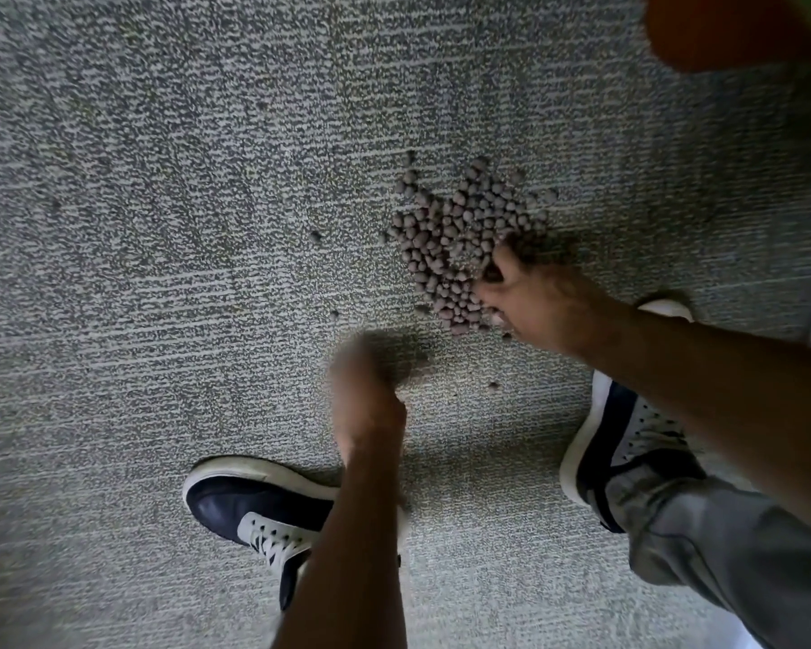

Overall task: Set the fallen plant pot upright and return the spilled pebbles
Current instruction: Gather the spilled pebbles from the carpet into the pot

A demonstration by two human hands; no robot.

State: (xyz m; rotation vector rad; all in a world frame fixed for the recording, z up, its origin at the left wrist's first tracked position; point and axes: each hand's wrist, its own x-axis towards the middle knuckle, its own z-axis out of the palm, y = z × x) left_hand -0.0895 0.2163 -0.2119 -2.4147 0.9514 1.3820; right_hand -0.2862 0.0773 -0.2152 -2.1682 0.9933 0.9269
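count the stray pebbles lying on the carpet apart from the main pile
About 4, though blur may hide more: stray pebbles at left of the pebble pile, at, at below the right hand, and at by that hand.

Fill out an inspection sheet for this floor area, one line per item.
Surface: grey carpet.
Job's things: pebbles heaped on the carpet, a few strays apart; orange pot at the top right edge, blurred, stance unclear.
Clutter: nothing seen.
Grippers: right hand at the heap's near edge, fingers in the pebbles; left hand blurred, curled, contents unclear.
Cables: nothing seen.
Surroundings: two dark shoes, grey trouser leg.
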